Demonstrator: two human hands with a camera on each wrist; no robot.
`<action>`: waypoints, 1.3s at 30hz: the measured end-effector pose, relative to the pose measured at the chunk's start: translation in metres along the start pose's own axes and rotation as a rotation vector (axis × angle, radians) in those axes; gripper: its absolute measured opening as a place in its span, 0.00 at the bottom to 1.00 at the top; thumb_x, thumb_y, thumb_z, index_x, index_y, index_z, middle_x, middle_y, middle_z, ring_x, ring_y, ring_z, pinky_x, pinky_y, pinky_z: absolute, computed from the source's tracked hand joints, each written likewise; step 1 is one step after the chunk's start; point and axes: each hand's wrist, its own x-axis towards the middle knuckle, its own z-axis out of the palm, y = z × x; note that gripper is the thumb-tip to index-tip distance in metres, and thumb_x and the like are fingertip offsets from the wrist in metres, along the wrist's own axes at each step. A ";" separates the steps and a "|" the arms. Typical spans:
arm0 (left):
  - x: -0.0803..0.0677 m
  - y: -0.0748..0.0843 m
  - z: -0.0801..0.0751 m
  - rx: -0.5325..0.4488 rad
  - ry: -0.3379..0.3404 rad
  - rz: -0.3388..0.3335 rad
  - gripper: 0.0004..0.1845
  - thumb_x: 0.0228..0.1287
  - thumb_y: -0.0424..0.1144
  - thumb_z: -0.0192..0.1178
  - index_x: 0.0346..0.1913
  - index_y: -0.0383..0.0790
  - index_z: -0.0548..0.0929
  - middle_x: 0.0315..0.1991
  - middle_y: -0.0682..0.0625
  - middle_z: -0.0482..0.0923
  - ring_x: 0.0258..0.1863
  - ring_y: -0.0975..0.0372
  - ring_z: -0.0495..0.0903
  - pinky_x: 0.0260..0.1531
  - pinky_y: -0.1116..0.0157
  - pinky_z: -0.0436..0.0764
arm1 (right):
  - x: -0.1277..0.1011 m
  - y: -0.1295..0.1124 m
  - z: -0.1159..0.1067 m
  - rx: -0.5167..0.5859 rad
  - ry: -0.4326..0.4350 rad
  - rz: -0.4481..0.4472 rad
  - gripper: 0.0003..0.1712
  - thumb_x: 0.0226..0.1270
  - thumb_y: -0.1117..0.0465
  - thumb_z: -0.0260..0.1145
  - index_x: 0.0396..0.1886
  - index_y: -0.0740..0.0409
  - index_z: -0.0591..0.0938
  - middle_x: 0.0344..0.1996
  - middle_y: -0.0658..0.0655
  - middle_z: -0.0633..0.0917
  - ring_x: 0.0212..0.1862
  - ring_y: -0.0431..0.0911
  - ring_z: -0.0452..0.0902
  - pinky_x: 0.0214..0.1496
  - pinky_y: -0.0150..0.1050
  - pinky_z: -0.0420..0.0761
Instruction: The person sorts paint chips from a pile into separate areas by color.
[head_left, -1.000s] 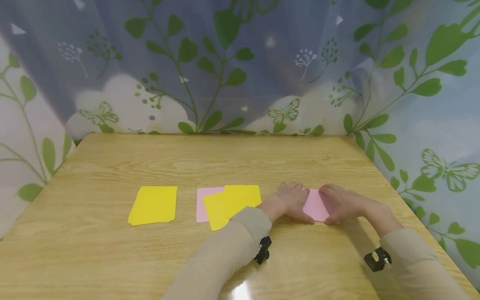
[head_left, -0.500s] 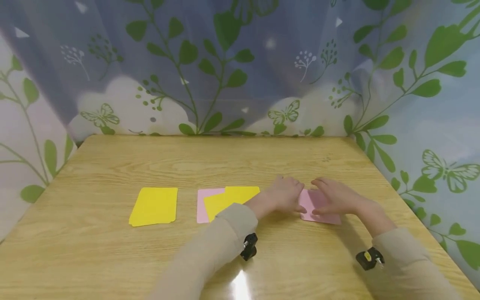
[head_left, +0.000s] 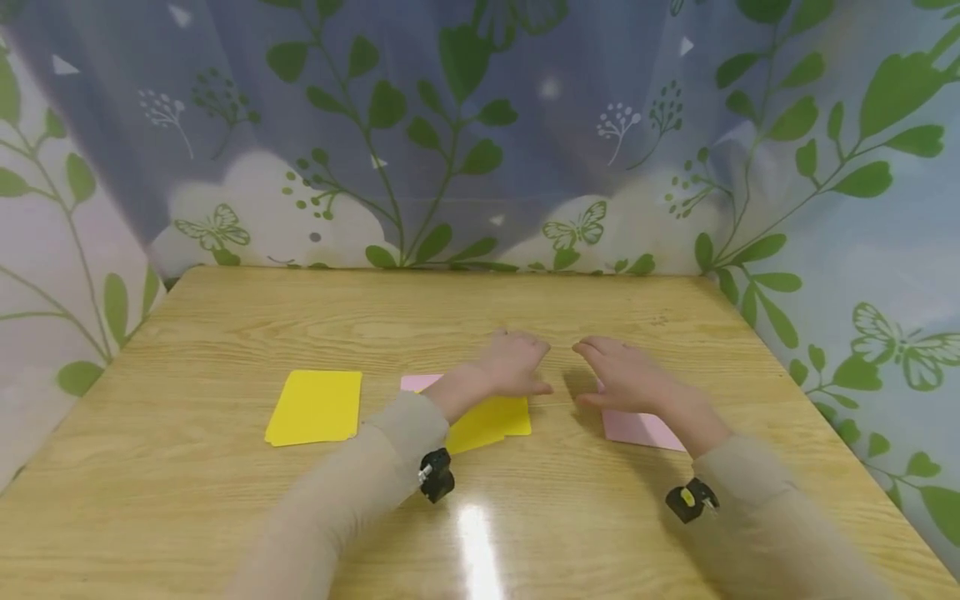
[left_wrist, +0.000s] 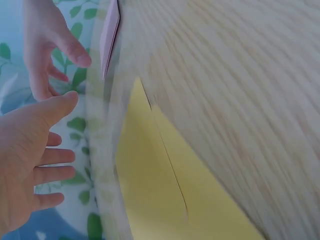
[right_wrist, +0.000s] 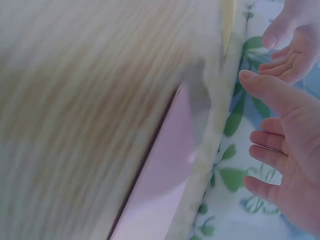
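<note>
Wooden table (head_left: 300, 517), both hands relaxed open, empty, left (head_left: 513, 364) over yellow sheet (head_left: 491, 421), right (head_left: 626, 377) over pink sheet (head_left: 637, 429)

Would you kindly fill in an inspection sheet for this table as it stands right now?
Surface: wooden table, glossy, glare near the front edge.
Job's things: pink card lying flat, partly under the right hand.
Clutter: yellow card alone at left; yellow card pile overlapping a second pink card.
Grippers: left hand and right hand both raised, fingers relaxed, holding nothing.
Cables: nothing seen.
Surroundings: leaf-and-butterfly curtain around the table.
</note>
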 end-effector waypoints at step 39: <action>-0.088 -0.067 0.037 -0.011 -0.098 0.035 0.54 0.45 0.76 0.51 0.68 0.39 0.60 0.65 0.44 0.62 0.64 0.52 0.60 0.62 0.53 0.58 | 0.053 -0.063 0.019 0.163 -0.251 -0.123 0.56 0.48 0.38 0.69 0.68 0.66 0.58 0.67 0.64 0.60 0.67 0.57 0.55 0.61 0.60 0.59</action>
